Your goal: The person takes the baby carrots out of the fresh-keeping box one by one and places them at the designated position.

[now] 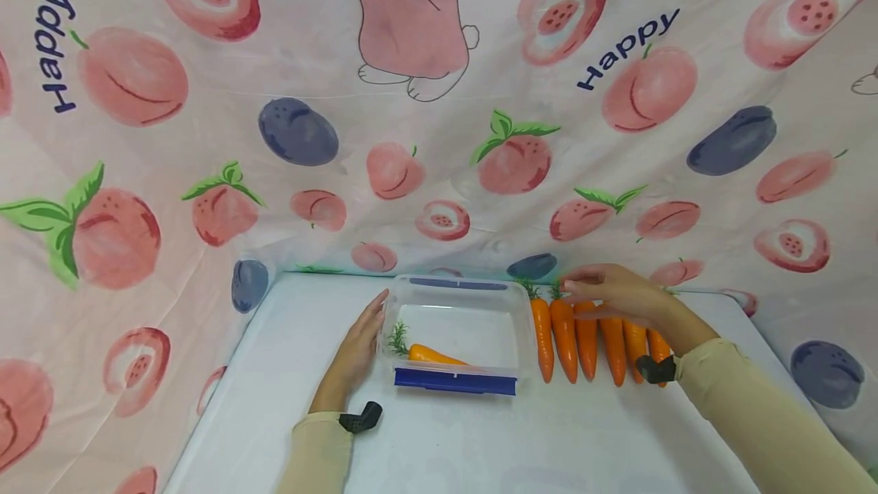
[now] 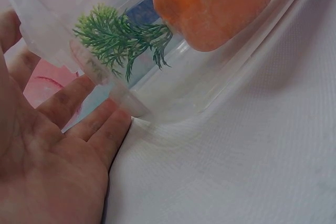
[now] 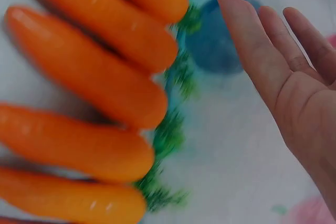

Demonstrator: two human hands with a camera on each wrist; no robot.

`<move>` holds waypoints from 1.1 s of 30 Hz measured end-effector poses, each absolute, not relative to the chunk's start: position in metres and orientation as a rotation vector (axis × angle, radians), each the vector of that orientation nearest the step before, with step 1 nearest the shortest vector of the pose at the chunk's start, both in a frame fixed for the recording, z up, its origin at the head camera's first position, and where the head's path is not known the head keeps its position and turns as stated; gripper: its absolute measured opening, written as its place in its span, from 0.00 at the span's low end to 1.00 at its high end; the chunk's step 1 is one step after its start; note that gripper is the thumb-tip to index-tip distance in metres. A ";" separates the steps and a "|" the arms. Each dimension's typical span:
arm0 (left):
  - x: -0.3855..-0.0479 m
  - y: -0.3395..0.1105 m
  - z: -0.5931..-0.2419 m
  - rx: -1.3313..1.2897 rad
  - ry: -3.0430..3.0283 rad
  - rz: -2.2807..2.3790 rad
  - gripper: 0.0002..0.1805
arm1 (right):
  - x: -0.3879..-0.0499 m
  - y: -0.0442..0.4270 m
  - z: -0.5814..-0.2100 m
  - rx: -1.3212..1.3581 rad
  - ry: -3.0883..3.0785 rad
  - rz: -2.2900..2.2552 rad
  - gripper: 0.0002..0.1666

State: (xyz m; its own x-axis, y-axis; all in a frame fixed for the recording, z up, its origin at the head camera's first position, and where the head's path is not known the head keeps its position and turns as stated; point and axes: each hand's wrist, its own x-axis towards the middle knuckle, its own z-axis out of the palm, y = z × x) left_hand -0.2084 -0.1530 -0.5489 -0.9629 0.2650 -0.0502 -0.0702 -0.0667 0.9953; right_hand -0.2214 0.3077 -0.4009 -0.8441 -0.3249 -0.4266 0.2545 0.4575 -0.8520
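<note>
A clear plastic box [image 1: 458, 296] with blue clips stands on the table, and one toy carrot [image 1: 434, 355] with a green top lies inside along its near side. My left hand [image 1: 358, 348] touches the box's left wall with its fingers extended; the left wrist view shows the fingertips against the clear plastic beside the carrot's green top [image 2: 121, 38]. My right hand [image 1: 620, 292] hovers over the leafy ends of several orange carrots [image 1: 564, 334] lying side by side right of the box. Its fingers [image 3: 257, 51] are straight and hold nothing in the right wrist view.
The white table [image 1: 439, 448] ends at a peach-printed cloth [image 1: 411, 136] that rises behind it and along both sides. A blue clip flap [image 1: 456, 381] sticks out from the box's near side. Dark wrist cameras [image 1: 360, 418] sit on both wrists.
</note>
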 end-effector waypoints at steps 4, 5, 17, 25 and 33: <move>-0.207 -0.153 -0.548 0.210 1.986 2.120 0.30 | -0.226 0.284 -0.394 -0.130 2.150 -1.363 0.37; -0.207 -0.153 -0.548 0.210 1.984 2.122 0.30 | -0.228 0.278 -0.392 -0.146 2.146 -1.351 0.37; -0.208 -0.154 -0.550 0.222 1.941 2.150 0.31 | -0.245 0.215 -0.385 -0.234 2.101 -1.264 0.38; -0.207 -0.155 -0.549 0.220 1.958 2.143 0.31 | -0.249 0.171 -0.393 -0.270 2.038 -1.180 0.33; -0.209 -0.153 -0.549 0.218 1.953 2.151 0.31 | -0.250 0.131 -0.409 -0.347 1.980 -1.071 0.28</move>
